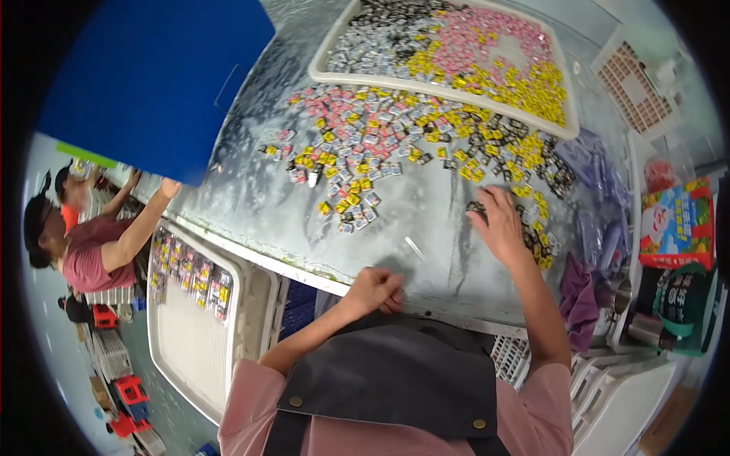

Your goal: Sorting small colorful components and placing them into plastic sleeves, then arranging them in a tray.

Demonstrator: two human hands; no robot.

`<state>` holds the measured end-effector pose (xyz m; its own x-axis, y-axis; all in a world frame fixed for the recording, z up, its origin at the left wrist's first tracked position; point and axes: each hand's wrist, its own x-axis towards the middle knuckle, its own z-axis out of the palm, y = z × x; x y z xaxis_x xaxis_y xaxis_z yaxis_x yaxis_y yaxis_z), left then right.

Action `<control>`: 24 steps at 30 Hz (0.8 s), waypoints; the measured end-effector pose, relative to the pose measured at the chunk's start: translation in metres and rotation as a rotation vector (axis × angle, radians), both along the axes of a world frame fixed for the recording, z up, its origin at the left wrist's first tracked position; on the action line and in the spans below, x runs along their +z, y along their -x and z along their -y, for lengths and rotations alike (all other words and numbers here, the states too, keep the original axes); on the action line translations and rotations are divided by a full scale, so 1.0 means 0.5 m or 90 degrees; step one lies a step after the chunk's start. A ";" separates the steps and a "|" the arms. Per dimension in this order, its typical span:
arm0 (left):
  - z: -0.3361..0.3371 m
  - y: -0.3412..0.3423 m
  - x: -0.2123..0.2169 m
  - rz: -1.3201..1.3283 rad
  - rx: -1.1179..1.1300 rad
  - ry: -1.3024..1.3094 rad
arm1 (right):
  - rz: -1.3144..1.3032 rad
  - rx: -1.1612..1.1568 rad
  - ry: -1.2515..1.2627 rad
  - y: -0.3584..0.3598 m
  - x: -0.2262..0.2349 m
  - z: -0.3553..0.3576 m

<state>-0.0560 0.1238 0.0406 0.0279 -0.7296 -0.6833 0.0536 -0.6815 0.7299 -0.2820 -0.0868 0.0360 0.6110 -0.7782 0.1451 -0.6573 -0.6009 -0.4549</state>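
Observation:
My right hand [500, 226] reaches over the table, thumb and forefinger closed around a small black packet [476, 207]. More black and yellow packets [541, 247] lie beside its outer edge. Near the table's front edge, my left hand [374, 290] has its fingers curled together; whatever is in them is hidden. A loose spread of small pink, yellow, white and black packets [365, 144] covers the table beyond both hands. Between the hands, a thin clear strip [414, 247] lies on the table.
A white tray [449, 85] of packets sorted by colour stands at the back. Clear plastic bags [601, 190] and a purple cloth [579, 304] lie at right. A blue panel [152, 83] rises at left. Below it, a white tray [190, 349] holds packed strips; a co-worker [99, 254] works beyond.

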 end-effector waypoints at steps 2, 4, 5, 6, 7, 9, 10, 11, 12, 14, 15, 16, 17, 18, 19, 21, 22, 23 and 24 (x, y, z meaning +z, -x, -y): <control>0.003 0.007 0.006 0.000 -0.013 0.011 | 0.034 -0.036 0.042 -0.012 -0.032 0.004; 0.011 -0.010 0.023 -0.026 -0.072 0.022 | 0.035 -0.042 0.033 -0.038 -0.029 0.004; 0.020 -0.021 0.033 -0.022 -0.065 0.024 | 0.029 -0.061 0.024 -0.050 -0.028 0.005; 0.045 -0.030 0.070 0.063 -0.122 0.030 | 0.025 -0.074 0.014 -0.062 -0.034 0.007; 0.066 -0.042 0.094 0.148 -0.178 0.035 | 0.027 -0.071 0.016 -0.074 -0.037 0.009; 0.116 -0.079 0.066 0.455 -0.162 0.282 | 0.027 -0.073 0.014 -0.100 -0.038 0.013; 0.159 -0.097 0.077 0.552 -0.159 0.305 | 0.022 -0.075 -0.015 -0.118 -0.025 0.011; 0.192 -0.116 0.050 0.620 -0.076 0.391 | 0.022 -0.072 -0.015 -0.135 -0.023 0.010; 0.233 -0.127 0.047 0.694 -0.078 0.421 | 0.028 -0.067 -0.001 -0.146 -0.027 0.013; 0.299 -0.148 0.003 0.790 -0.073 0.456 | 0.036 -0.059 0.023 -0.173 -0.033 0.016; 0.319 -0.152 -0.022 0.887 -0.069 0.491 | 0.035 -0.059 0.024 -0.186 -0.030 0.017; 0.329 -0.144 -0.041 0.885 -0.070 0.494 | 0.034 -0.073 0.012 -0.195 -0.029 0.021; 0.330 -0.133 -0.061 0.909 -0.088 0.506 | 0.033 -0.087 0.000 -0.201 -0.029 0.027; 0.326 -0.116 -0.071 0.928 -0.110 0.519 | 0.026 -0.102 0.012 -0.205 -0.031 0.032; 0.324 -0.101 -0.082 0.920 -0.114 0.521 | 0.021 -0.108 0.010 -0.205 -0.031 0.037; 0.313 -0.072 -0.092 0.825 -0.191 0.595 | 0.015 -0.112 0.029 -0.202 -0.025 0.041; 0.304 -0.061 -0.091 0.784 -0.182 0.631 | 0.010 -0.113 0.026 -0.197 -0.026 0.036; 0.293 -0.057 -0.090 0.778 -0.182 0.629 | 0.032 -0.086 0.011 -0.188 -0.028 0.028; 0.284 -0.057 -0.072 0.709 -0.159 0.629 | 0.056 -0.059 -0.002 -0.177 -0.025 0.023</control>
<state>-0.0277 -0.0184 0.0046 -0.0055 -0.9340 0.3572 -0.8602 0.1866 0.4747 -0.1937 -0.0985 0.0236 0.5210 -0.8316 0.1923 -0.6681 -0.5376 -0.5144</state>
